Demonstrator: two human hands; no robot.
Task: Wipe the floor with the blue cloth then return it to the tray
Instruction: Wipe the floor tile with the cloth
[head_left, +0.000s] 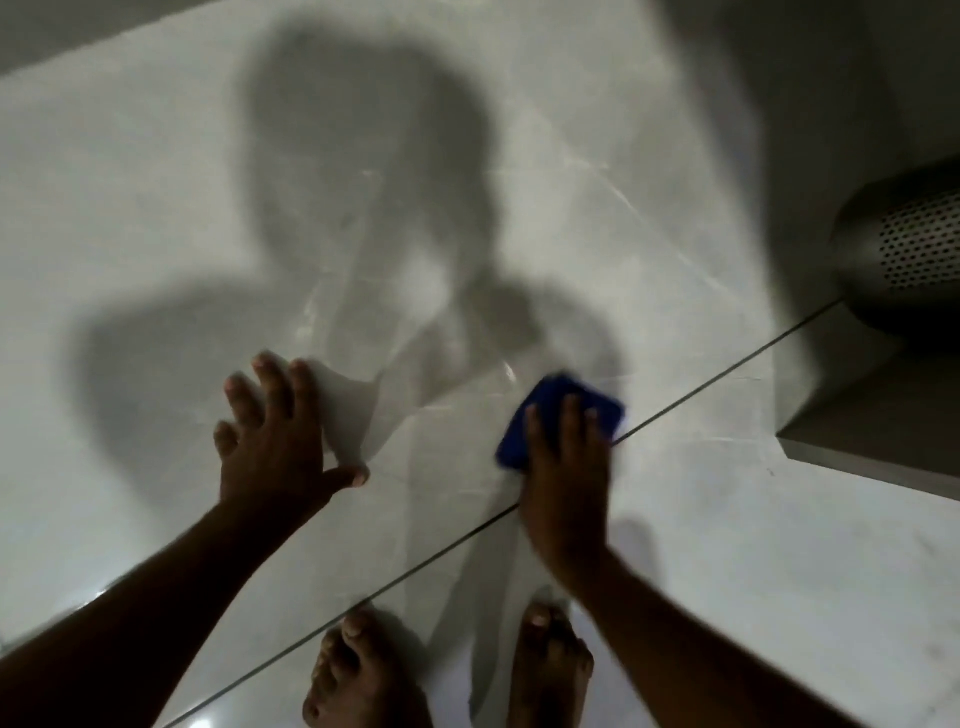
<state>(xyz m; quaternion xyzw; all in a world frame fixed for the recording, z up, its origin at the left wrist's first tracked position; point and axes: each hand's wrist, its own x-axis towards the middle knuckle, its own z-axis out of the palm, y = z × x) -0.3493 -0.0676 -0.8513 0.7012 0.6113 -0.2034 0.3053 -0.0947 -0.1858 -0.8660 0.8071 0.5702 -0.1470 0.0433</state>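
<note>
The blue cloth (550, 402) lies folded flat on the pale grey floor tiles (156, 208), right of centre, just above a dark grout line. My right hand (566, 478) presses down on its near half, fingers spread over it; the hand is blurred. My left hand (275, 436) rests flat on the tile to the left, fingers apart, holding nothing. No tray is in view.
A dark rounded object with a perforated side (909, 249) stands at the right edge. Below it a grey raised ledge (872, 447) juts in. My two bare feet (363, 675) stand at the bottom centre. My shadow falls across the tiles ahead.
</note>
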